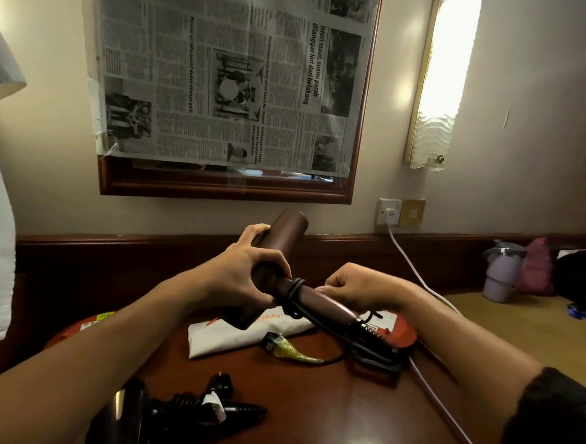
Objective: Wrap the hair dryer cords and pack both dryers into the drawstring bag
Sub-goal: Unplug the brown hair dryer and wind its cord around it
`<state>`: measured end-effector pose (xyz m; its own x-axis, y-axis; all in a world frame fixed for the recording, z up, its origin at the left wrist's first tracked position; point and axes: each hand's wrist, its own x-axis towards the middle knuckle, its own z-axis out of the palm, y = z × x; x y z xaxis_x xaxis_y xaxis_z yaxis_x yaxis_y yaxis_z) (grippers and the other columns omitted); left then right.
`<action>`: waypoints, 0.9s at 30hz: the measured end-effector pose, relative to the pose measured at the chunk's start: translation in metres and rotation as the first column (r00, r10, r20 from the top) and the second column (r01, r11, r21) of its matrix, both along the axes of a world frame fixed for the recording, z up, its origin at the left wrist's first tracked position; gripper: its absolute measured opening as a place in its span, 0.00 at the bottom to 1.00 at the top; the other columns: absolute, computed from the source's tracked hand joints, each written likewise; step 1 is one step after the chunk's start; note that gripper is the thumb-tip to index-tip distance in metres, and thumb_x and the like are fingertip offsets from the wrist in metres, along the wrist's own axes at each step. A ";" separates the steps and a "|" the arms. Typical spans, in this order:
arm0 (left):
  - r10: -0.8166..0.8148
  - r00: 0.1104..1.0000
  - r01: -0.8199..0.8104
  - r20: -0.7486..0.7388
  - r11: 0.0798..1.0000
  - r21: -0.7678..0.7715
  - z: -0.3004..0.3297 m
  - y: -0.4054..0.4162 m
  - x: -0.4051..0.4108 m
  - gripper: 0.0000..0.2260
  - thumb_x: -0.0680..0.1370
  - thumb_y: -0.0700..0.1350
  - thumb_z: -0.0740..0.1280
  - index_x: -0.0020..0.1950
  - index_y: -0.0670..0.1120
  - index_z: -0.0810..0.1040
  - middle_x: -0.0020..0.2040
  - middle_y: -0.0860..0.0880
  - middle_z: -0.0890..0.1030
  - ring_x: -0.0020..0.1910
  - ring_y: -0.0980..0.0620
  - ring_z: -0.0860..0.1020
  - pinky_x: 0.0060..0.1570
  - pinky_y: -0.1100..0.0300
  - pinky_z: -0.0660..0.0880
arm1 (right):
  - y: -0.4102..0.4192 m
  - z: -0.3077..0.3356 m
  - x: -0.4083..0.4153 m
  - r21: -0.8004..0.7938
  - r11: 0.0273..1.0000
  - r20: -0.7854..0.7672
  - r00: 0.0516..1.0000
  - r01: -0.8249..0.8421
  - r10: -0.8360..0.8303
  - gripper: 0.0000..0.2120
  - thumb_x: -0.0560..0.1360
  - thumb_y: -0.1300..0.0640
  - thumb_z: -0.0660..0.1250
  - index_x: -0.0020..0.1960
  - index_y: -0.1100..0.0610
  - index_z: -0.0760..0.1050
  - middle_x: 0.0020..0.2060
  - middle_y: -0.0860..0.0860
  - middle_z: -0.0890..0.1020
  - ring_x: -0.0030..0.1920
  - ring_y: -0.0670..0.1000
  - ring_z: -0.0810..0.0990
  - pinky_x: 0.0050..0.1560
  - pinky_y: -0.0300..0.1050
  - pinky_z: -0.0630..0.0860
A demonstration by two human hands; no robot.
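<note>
- Dryer [285, 245], brown, is held above the table [341, 413]; each new cord turn is best laid snug beside the last.
- Left hand [247, 270] is curled tight round the dryer's body.
- Right hand [356, 287] pinches the black cord [296, 290] at the handle; the white bag [240, 335] lies below.

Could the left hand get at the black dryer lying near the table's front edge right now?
Probably not at once: the left hand grips the brown dryer. Otherwise the black dryer lies uncovered below the left forearm.
</note>
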<state>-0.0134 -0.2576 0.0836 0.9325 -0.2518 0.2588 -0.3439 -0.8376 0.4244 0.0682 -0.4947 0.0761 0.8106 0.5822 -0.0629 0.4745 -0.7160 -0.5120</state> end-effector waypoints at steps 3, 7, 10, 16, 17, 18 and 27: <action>0.020 0.997 -0.034 0.072 0.978 0.204 0.000 -0.008 -0.002 0.20 0.68 0.48 0.77 0.55 0.65 0.77 0.76 0.59 0.43 0.71 0.43 0.61 0.67 0.44 0.69 | 0.005 0.014 0.002 -0.006 1.000 -0.014 1.000 -0.022 0.022 0.22 0.78 0.41 0.67 0.39 0.59 0.80 0.28 0.48 0.75 0.29 0.47 0.70 0.30 0.41 0.65; 0.039 0.966 -0.159 0.256 0.868 0.470 -0.009 -0.020 -0.002 0.21 0.69 0.52 0.75 0.58 0.63 0.72 0.78 0.51 0.40 0.66 0.39 0.63 0.55 0.45 0.76 | 0.018 0.022 0.003 -0.125 0.992 -0.016 1.000 0.004 -0.006 0.20 0.81 0.45 0.63 0.41 0.58 0.83 0.31 0.53 0.75 0.29 0.50 0.70 0.29 0.43 0.65; 0.068 0.912 -0.299 0.404 0.784 0.544 -0.020 -0.025 0.000 0.20 0.71 0.53 0.72 0.60 0.62 0.70 0.79 0.46 0.39 0.67 0.37 0.62 0.55 0.44 0.75 | 0.026 0.021 0.000 -0.119 0.992 0.029 0.999 0.048 -0.045 0.17 0.82 0.53 0.60 0.45 0.62 0.81 0.32 0.54 0.78 0.29 0.50 0.74 0.28 0.41 0.69; 0.219 0.764 -0.549 0.606 0.713 0.435 -0.032 -0.026 0.008 0.21 0.67 0.51 0.78 0.56 0.57 0.75 0.79 0.41 0.46 0.66 0.32 0.64 0.47 0.42 0.76 | 0.040 0.008 -0.003 0.090 0.987 0.021 0.991 0.131 -0.134 0.13 0.77 0.64 0.59 0.45 0.71 0.78 0.34 0.59 0.79 0.32 0.54 0.75 0.33 0.46 0.70; 0.250 0.748 -0.575 0.615 0.707 0.413 -0.033 -0.026 0.010 0.21 0.66 0.49 0.78 0.56 0.56 0.75 0.79 0.41 0.47 0.66 0.32 0.64 0.46 0.42 0.76 | 0.043 0.006 -0.005 0.089 0.988 0.034 0.991 0.128 -0.132 0.13 0.77 0.64 0.59 0.46 0.72 0.78 0.35 0.59 0.79 0.34 0.55 0.76 0.33 0.46 0.70; 0.281 0.733 -0.597 0.620 0.702 0.388 -0.034 -0.024 0.012 0.22 0.66 0.49 0.78 0.57 0.56 0.75 0.79 0.41 0.47 0.66 0.32 0.64 0.46 0.42 0.76 | 0.044 0.006 -0.009 0.093 0.989 0.003 0.993 0.119 -0.120 0.13 0.78 0.64 0.58 0.47 0.71 0.78 0.34 0.58 0.80 0.34 0.55 0.77 0.32 0.44 0.71; 0.555 0.728 -0.555 0.403 0.822 -0.129 -0.035 -0.010 0.020 0.20 0.68 0.49 0.77 0.57 0.57 0.76 0.77 0.45 0.45 0.64 0.33 0.64 0.54 0.39 0.75 | 0.048 -0.023 -0.032 0.407 0.913 -0.257 0.955 -0.030 0.145 0.18 0.87 0.53 0.49 0.55 0.60 0.74 0.30 0.53 0.81 0.24 0.50 0.77 0.32 0.46 0.75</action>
